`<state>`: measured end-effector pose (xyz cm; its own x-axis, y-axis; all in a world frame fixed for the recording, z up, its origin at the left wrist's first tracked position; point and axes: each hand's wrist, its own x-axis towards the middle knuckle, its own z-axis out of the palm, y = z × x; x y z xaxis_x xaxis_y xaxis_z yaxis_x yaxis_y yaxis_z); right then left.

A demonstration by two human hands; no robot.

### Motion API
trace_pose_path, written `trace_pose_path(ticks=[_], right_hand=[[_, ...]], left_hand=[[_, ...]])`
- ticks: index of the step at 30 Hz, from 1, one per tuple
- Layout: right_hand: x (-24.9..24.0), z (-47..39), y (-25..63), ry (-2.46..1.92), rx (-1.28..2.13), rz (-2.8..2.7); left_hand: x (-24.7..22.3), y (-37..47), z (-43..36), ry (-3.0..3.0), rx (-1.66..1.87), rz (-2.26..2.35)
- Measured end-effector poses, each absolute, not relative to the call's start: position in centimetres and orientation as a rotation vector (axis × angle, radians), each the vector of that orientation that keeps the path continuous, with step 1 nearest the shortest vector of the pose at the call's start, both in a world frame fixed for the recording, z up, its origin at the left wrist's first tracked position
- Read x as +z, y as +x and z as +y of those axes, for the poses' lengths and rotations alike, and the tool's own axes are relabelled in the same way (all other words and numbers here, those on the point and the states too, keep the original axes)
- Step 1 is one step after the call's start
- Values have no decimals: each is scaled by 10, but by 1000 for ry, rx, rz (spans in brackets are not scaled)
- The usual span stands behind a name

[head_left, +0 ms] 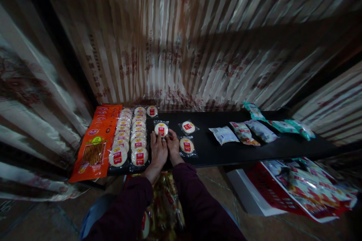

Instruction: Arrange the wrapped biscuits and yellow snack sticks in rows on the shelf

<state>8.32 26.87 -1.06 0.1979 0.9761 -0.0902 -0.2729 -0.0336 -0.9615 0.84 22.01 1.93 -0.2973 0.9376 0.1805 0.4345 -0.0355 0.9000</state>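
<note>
Black shelf (203, 157) carried a clear-wrapped round cracker (161, 129), positioned between two overlapping rows of similar packets (139, 156) and two separate packets (187, 145). Left hand (159, 150): fingers lay close together at the cracker's near edge. Right hand (173, 145): fingers were bent at its near right corner. Whether either hand pinched the wrapper could not be determined. An orange bag (94, 141) lay at the shelf's left end.

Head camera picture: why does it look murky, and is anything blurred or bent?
Head view: dim light, a dark shadow band crossing the pleated curtain, with pale glints on its folds; head view: edges look stretched, perhaps by a wide lens; head view: packets in the red basket look soft.
</note>
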Motion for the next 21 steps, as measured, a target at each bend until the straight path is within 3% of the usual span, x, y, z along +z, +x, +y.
trace_pose_path(ticks=[10,21], right_hand=[[2,301,70,-1341,1036,-969],[-3,330,57,-1359,901,-1108]], left_hand=[[37,4,257,1335,1082,1864],[46,-6,290,1289,1150,1953]])
